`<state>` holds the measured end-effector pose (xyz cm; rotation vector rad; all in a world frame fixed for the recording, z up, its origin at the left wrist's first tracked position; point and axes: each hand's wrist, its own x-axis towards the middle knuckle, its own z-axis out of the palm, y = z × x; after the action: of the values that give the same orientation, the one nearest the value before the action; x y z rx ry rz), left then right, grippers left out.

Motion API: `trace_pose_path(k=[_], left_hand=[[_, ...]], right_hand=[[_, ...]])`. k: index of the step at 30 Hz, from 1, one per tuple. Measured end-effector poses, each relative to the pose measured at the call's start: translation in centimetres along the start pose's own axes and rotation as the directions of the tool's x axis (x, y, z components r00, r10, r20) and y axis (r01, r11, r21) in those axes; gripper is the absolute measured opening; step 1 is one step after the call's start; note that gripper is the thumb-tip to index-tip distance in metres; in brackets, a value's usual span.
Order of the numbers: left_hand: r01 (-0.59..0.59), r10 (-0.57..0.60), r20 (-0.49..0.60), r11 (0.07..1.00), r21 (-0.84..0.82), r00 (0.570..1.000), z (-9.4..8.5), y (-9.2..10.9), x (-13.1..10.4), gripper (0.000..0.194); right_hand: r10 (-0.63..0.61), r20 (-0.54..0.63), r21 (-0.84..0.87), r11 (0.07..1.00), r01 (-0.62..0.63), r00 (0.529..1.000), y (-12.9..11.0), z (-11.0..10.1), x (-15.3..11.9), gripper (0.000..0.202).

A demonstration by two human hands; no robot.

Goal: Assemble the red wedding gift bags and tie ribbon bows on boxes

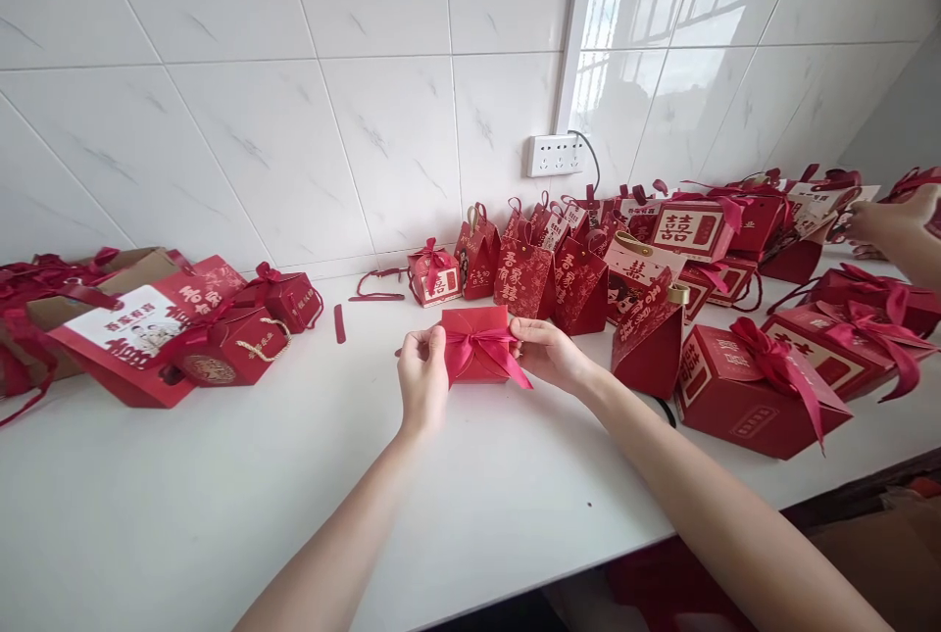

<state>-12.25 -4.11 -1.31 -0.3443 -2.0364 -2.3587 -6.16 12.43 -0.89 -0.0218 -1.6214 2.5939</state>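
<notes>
A small red gift box (477,316) rests on the white tabletop in front of me, with a bright pinkish-red ribbon bow (481,346) across its front. At the box's left edge, my left hand (424,372) is closed, thumb against fingers, on the left side of the bow; a bit of ribbon pokes out beyond the fingers. My right hand (551,350) pinches the bow's right side between thumb and fingertips. One ribbon tail slants down to the right below it. The fingers partly hide both sides of the bow.
Many red gift boxes (580,284) stand along the tiled wall and to the right. More boxes (227,348) sit at left. Loose ribbon pieces (339,323) lie behind my left hand. A power strip (557,156) is on the wall. Another person's hand (893,220) reaches in at far right.
</notes>
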Motion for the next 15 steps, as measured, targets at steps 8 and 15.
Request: trace_pose_path(k=[8, 15], left_hand=[[0.012, -0.013, 0.038, 1.0, 0.01, 0.999, -0.3, 0.8, 0.0, 0.037], [0.074, -0.073, 0.09, 0.997, -0.001, 0.993, -0.4, 1.1, -0.1, 0.044]], right_hand=[[-0.044, 0.013, -0.115, 0.992, 0.045, 0.999, -0.4, -0.7, -0.2, 0.036], [-0.193, 0.231, -0.729, 0.615, 0.301, 0.954, -0.5, -0.6, -1.4, 0.111]])
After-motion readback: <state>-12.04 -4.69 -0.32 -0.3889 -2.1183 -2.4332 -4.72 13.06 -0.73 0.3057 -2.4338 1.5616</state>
